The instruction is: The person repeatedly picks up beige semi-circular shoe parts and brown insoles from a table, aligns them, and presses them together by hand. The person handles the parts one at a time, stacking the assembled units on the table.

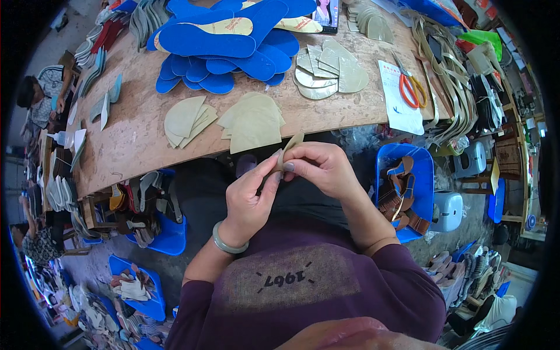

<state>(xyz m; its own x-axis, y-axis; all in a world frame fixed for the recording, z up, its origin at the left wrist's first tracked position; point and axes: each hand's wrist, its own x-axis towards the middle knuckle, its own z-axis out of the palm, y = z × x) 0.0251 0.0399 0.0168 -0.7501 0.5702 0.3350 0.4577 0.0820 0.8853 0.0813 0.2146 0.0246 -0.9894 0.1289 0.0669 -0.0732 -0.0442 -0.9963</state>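
Above my lap, just off the table's near edge, my left hand [256, 189] and my right hand [318, 166] meet. Between their fingertips they pinch a small khaki toe-shaped piece [290, 147], seen nearly edge-on. Nearest to it on the table lies a fanned stack of khaki half-round pieces [254, 119]. Left of that stack is a second group of similar pieces [189, 118]. Farther back, shinier half-round pieces [332, 67] lie in overlapping piles. Blue insoles [221, 44], some with cream undersides, are heaped at the back middle.
Orange-handled scissors [412, 90] rest on a white paper [394, 111] at the table's right. Strips of material [449, 76] hang over that side. A blue bin [429, 160] of brown shoe parts stands right of my lap; more blue bins [157, 297] stand left. A person [46, 96] sits at far left.
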